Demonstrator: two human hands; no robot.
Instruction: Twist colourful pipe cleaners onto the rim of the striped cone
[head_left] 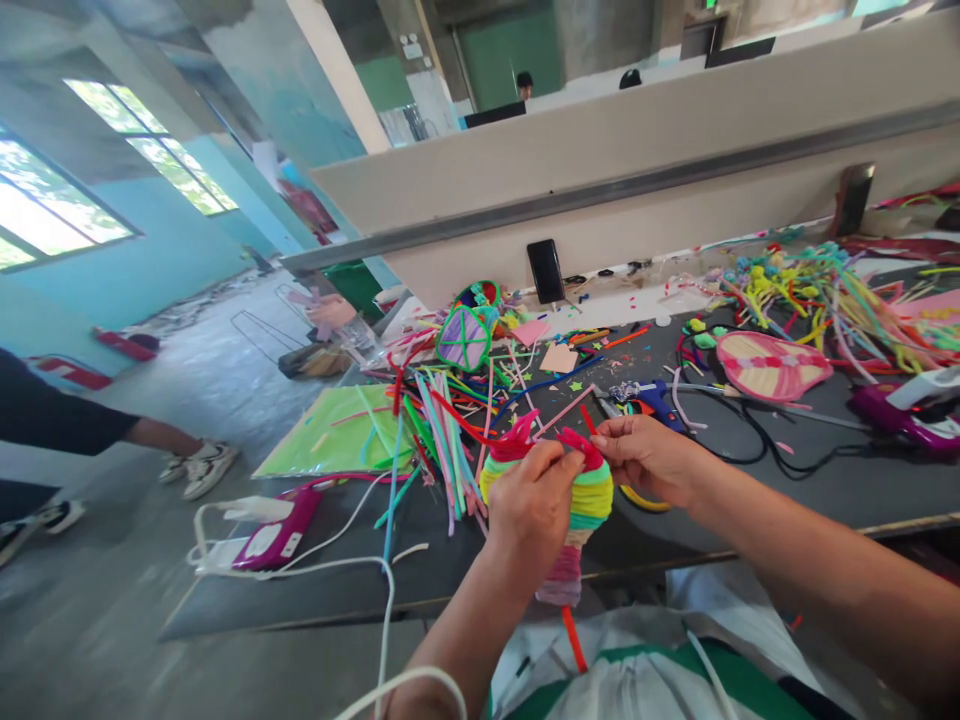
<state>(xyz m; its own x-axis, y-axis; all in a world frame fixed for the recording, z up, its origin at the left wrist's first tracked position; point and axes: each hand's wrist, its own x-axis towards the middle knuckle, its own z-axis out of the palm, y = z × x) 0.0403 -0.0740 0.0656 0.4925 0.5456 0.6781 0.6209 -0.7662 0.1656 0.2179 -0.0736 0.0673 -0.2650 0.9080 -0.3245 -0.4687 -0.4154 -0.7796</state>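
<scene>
Near the table's front edge I hold up a craft piece (589, 502) wrapped in bands of red, yellow, green and pink pipe cleaner, with an orange-red strip hanging from its bottom. My left hand (529, 505) is closed around its upper part, thumb and fingers pressed together over it. At its upper right edge, my right hand (639, 455) pinches a red pipe cleaner (587, 420) between thumb and fingers. Behind my hands lies a bundle of pastel pipe cleaners (450, 450). A blue glue gun (660, 402) rests to the right.
A phone (545, 271) leans against the partition. Purple power strips (279, 528) with white cables lie at left and right. A pink heart-shaped piece (774, 366) and a heap of pipe cleaners (795, 290) are at the right. A person's legs (67, 420) show at far left.
</scene>
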